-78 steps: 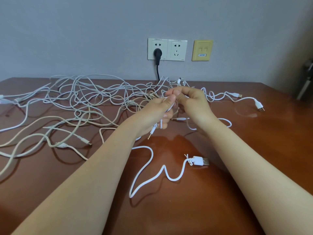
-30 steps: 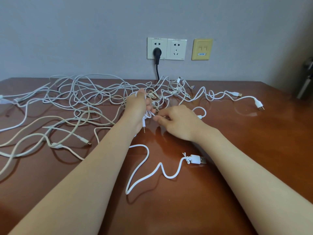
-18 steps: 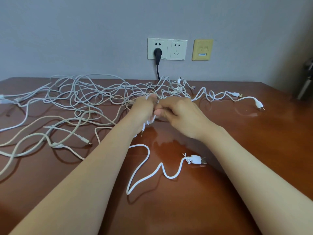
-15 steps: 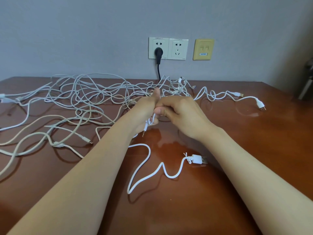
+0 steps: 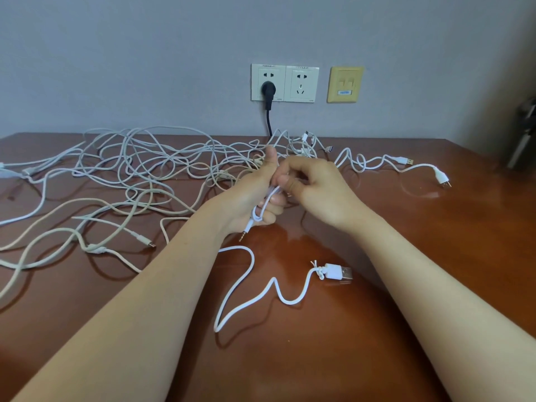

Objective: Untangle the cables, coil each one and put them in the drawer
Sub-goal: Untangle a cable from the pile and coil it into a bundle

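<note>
Concealed and cropped items, head view

Tangled cables (image 5: pixel 150 169) run off frame at 9 o'clock; left hand (image 5: pixel 249 195) covers part of thin white cable (image 5: pixel 268 200); dark object (image 5: pixel 523 134) at 3 o'clock is cropped and cannot be identified.

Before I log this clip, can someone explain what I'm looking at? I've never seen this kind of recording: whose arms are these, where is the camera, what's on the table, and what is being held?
No machine here: a person works with bare hands. The one camera sits on their head, looking forward and down, so both forearms reach in from below. The left hand is closed around a thin white cable bunched in the fist; its small audio plug hangs below. The right hand pinches at the same bunch with its fingers. On the brown table lies a big tangle of white and beige cables. Nearer lies a white cable with a USB plug. A black plug sits in the wall socket. No drawer is visible.
</note>
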A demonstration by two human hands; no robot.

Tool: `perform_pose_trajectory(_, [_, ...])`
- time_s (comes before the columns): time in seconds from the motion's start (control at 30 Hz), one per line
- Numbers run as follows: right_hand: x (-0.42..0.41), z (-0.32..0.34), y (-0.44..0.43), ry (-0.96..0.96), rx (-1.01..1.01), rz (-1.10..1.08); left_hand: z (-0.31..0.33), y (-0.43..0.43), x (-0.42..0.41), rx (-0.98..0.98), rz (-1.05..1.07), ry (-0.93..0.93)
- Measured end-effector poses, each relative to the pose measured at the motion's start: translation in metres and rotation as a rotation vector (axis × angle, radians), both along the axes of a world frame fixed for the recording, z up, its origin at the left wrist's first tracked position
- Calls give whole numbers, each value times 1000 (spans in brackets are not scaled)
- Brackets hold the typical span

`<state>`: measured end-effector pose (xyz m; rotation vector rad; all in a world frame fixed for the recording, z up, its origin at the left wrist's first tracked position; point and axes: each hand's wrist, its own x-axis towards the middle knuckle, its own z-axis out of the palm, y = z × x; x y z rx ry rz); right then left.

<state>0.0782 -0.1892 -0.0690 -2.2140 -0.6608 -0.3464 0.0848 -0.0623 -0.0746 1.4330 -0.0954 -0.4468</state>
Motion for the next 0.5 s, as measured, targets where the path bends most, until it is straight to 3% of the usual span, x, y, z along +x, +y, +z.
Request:
perform_pose_trajectory(0.13, [-1, 7, -3, 229, 362, 145, 3, 0, 1, -25, 94, -20])
perform_pose_trajectory(0.27, [4, 10, -7, 372, 532, 157, 2, 5, 4, -98, 149, -21])
perform_pose_trajectory(0.37, [5, 10, -10, 451, 560, 208, 4, 6, 5, -23, 170, -90])
perform_pose_trajectory(0.5, [3, 7, -8, 390, 478, 188, 1, -1, 3, 115, 74, -116])
